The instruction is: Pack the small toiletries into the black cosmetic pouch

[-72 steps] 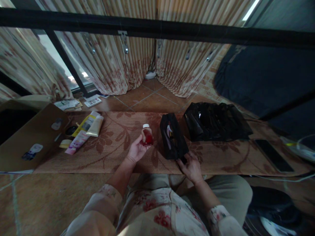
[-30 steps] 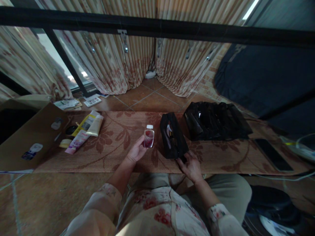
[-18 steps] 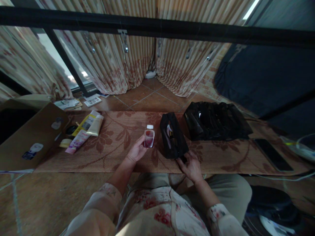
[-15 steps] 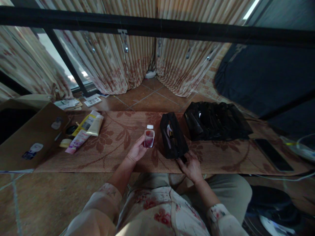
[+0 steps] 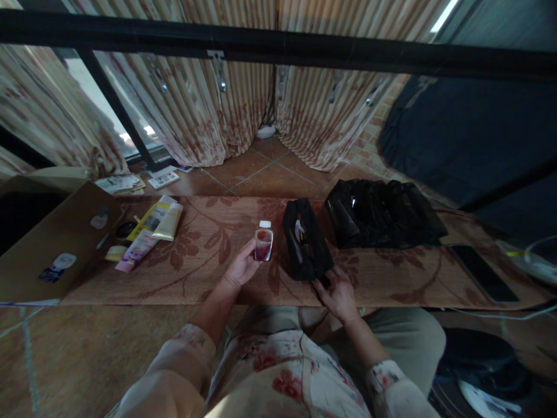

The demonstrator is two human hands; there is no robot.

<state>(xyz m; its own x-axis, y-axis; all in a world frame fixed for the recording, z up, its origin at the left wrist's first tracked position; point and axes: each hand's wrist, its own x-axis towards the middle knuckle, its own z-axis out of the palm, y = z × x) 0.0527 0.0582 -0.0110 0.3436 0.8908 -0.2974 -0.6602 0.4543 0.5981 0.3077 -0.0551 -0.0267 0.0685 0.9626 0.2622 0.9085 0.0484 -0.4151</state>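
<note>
My left hand (image 5: 244, 264) is closed around a small clear bottle (image 5: 263, 245) with a white cap and reddish-purple contents, held upright over the cloth. Just right of the bottle sits a black zip pouch (image 5: 308, 247), its top unzipped and some small items showing inside. At the pouch's near end, my right hand (image 5: 338, 293) grips the lower corner between thumb and fingers; part of those fingers is hidden beneath the pouch.
A patterned cloth (image 5: 217, 232) covers the bench. On the left stand an open cardboard box (image 5: 65, 244), a purple-pink tube (image 5: 137, 249), a cream tube (image 5: 169, 222) and small jars. To the right lie a black mesh bag (image 5: 383, 215) and a phone (image 5: 484, 273).
</note>
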